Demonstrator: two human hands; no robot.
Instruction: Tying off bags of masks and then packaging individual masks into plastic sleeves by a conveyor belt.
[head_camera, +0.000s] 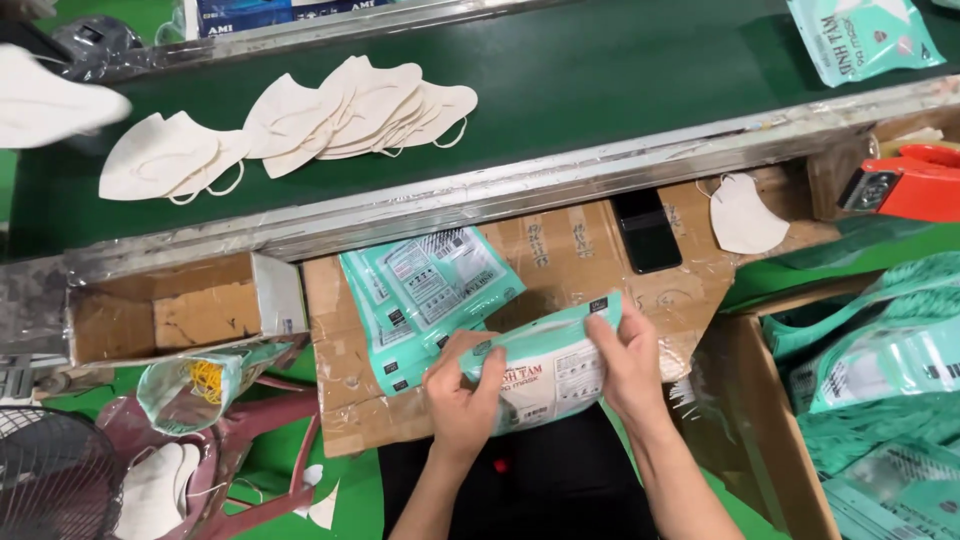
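**Both hands gripping 1 teal mask pouch over cardboard worktop**

Far left: a wire fan guard (50, 475) is showing at the bottom corner, a maroon plastic stool (245, 440) sitting beside it with a loose white mask (150, 490) lying on it. Above, an open cardboard box (180, 310) is lying on its side under the metal rail (520, 185). A clear bag of yellow rubber bands (205, 380) is hanging just below the box.

On the green conveyor belt (620, 70), white folded masks (300, 120) are lying fanned in overlapping piles, upper left.

Centre: a stack of flat teal pouches (425, 290) is resting on the taped cardboard worktop (570, 250). The left hand (462, 395) is closing around the left end of the teal mask pouch (545, 365), fingers wrapped over the front, thumb side underneath. The right hand (625, 360) is pinching the pouch's right edge, fingers curled tight on it. The pouch is being held tilted, just above the worktop's near edge, in front of the stack.

Right of centre: a black phone (647, 232) is lying flat on the cardboard; 1 single white mask (745, 215) is lying beside it. A red tape dispenser (910, 180) is sitting at the right edge. Below it, a carton of filled teal pouches (880, 390) is standing open. 1 more teal pouch (865, 35) is lying on the belt, top right.
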